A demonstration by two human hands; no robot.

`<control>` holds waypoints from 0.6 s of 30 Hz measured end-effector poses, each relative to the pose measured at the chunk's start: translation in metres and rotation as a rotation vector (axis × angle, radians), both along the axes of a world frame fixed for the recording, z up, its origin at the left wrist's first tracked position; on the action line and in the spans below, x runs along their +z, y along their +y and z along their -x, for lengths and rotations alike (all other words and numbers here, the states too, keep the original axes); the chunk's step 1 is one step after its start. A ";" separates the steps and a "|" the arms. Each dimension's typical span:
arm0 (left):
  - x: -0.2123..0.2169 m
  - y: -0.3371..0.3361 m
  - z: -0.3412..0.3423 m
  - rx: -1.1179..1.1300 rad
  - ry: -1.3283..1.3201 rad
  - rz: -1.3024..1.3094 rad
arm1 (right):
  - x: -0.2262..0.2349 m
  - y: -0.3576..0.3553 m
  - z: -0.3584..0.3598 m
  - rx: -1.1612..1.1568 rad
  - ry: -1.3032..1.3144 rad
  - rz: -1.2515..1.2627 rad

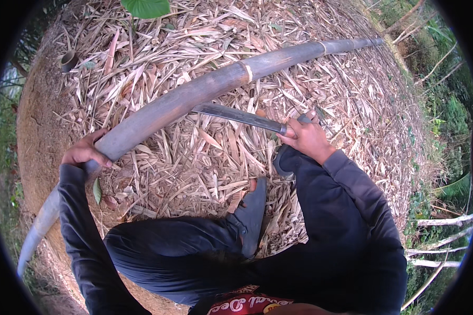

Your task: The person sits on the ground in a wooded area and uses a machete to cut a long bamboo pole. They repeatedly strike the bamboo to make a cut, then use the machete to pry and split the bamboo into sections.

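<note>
A long grey bamboo pole (168, 108) runs from the lower left to the upper right, with pale rings at its joints. My left hand (85, 150) is wrapped round the pole toward its left part, the thumb on the near side. In my right hand (309, 137) is the handle of a machete, closed in my fingers. The machete's dark blade (239, 115) points left, and its tip meets or lies just under the near side of the pole; I cannot tell which.
Dry bamboo leaves (194, 157) cover the ground. My shoe (251, 215) and bent legs are close below the blade. A short hollow bamboo piece (69, 61) sits at the far left, a green leaf (145, 7) at the top. Pale branches (446, 222) and greenery line the right side.
</note>
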State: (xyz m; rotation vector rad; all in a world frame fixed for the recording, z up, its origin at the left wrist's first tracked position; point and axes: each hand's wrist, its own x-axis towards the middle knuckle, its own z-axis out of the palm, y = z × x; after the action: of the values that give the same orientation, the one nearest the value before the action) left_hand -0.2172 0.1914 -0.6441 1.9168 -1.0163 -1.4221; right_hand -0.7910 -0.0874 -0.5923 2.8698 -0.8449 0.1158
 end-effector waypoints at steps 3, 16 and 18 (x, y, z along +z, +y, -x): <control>0.018 0.044 -0.009 -0.056 -0.127 0.028 | 0.031 0.025 -0.049 0.178 -0.056 -0.002; 0.025 0.046 0.028 -0.189 -0.178 0.008 | -0.002 0.012 -0.051 -0.001 -0.181 -0.289; 0.021 0.048 0.028 -0.155 -0.216 0.014 | 0.008 0.013 -0.051 0.056 -0.074 -0.240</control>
State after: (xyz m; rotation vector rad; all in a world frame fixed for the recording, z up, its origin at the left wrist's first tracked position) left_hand -0.2452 0.2396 -0.6235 2.0528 -1.2967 -1.3055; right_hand -0.7396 -0.0742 -0.5843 3.1323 -0.8440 0.1370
